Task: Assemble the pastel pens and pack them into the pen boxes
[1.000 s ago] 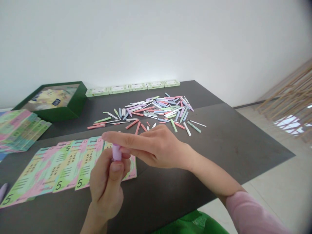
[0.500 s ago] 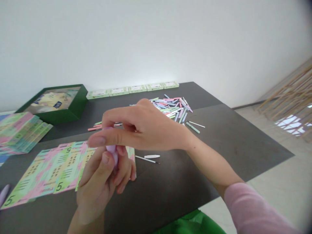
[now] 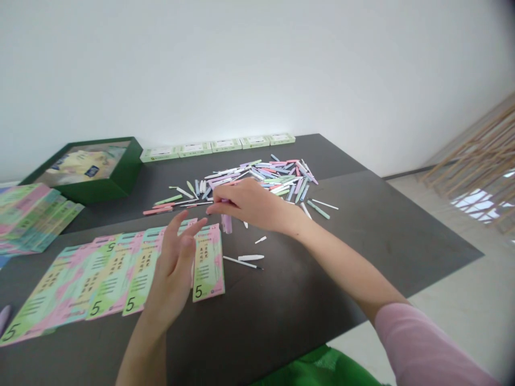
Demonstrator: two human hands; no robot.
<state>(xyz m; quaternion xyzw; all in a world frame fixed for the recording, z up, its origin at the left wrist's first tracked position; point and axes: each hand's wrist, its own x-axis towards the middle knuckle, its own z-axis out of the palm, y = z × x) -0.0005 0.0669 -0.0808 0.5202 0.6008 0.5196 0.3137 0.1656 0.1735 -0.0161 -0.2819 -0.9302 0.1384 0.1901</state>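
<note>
My right hand (image 3: 253, 206) is closed on a short light-purple pen piece (image 3: 227, 223), which hangs down below the fingers. Whether it is a cap or a barrel I cannot make out. My left hand (image 3: 173, 273), fingers apart and holding nothing, hovers over a row of pastel packs (image 3: 208, 268) marked with a 5. Just right of the packs lie a thin pen refill (image 3: 243, 262), a white pen part (image 3: 251, 258) and a tiny white tip piece (image 3: 260, 239). Beyond my right hand spreads a heap of pastel pens and pen parts (image 3: 277, 174).
A green box (image 3: 129, 166) with crumpled wrapping inside stands at the back left. Stacked pastel packs (image 3: 38, 217) are in front of it. Several small pale-green boxes (image 3: 226, 145) line the wall. Past the dark table's (image 3: 402, 236) right edge are wooden slats (image 3: 475, 155).
My hands have come apart. The right has moved away and to the right with the purple piece, while the left has opened and let go of it.
</note>
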